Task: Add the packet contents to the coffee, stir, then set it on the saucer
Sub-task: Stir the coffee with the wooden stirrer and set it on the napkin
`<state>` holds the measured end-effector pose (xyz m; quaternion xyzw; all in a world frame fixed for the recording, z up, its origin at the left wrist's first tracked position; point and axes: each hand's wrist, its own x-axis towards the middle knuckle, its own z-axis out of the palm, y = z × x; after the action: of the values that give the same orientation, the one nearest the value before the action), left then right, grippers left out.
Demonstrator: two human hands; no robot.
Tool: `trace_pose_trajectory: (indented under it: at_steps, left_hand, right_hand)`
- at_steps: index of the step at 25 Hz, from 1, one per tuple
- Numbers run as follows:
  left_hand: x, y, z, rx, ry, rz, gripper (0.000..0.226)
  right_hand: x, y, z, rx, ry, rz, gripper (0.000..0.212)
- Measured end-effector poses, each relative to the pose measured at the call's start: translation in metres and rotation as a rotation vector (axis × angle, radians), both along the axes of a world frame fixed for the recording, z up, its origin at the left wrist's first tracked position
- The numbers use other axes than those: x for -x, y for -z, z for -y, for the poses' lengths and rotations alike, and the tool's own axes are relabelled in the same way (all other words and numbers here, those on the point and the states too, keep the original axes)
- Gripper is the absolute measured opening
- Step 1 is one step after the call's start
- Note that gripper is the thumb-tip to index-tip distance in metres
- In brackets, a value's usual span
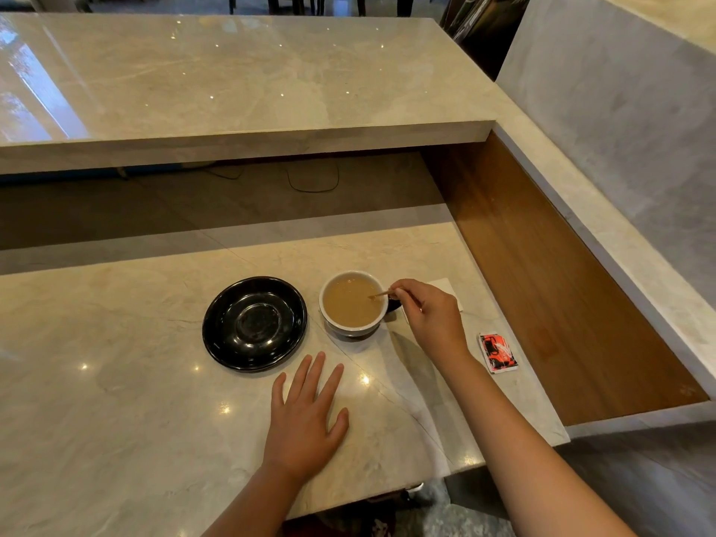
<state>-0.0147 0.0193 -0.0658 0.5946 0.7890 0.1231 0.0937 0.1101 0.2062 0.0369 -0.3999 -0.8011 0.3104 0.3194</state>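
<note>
Stirring stage: right hand [428, 317] fingers [399, 290] pinch a stirrer [381, 294] dipped in the cup [353, 303] of coffee, packet [498, 352] lies beside that wrist, left hand [306, 414] flat, released on table [116, 381]; saucer [254, 323] placement remains.

Left hand [304, 420] flat, fingers spread; right hand [428, 317] pinched, arm extended.
</note>
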Motion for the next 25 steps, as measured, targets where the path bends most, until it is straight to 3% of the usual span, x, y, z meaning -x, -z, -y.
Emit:
trace_pose_trajectory:
  at_steps: [3, 7, 13, 16, 19, 25]
  left_hand:
    - [0.0, -0.001, 0.0, -0.005, 0.0, -0.001, 0.061]
    - [0.0, -0.001, 0.0, 0.011, -0.009, 0.003, 0.061]
    - [-0.001, 0.0, -0.001, 0.014, -0.012, 0.005, 0.061]
    - [-0.001, 0.0, -0.001, 0.018, -0.019, 0.017, 0.061]
    - [0.0, -0.001, -0.001, 0.017, -0.018, 0.015, 0.061]
    - [-0.001, -0.003, -0.001, 0.006, -0.004, 0.011, 0.061]
  right_hand:
    - [-0.006, 0.003, 0.008, -0.126, -0.056, 0.08, 0.013]
    - [-0.008, 0.004, 0.023, -0.18, -0.064, 0.048, 0.012]
    - [0.008, 0.005, 0.029, 0.231, 0.103, -0.164, 0.016]
    - [0.021, 0.006, 0.029, 0.318, 0.152, -0.243, 0.016]
    - [0.03, 0.003, 0.026, 0.253, 0.147, -0.22, 0.015]
    - [0.017, -0.005, 0.006, -0.016, 0.073, 0.008, 0.014]
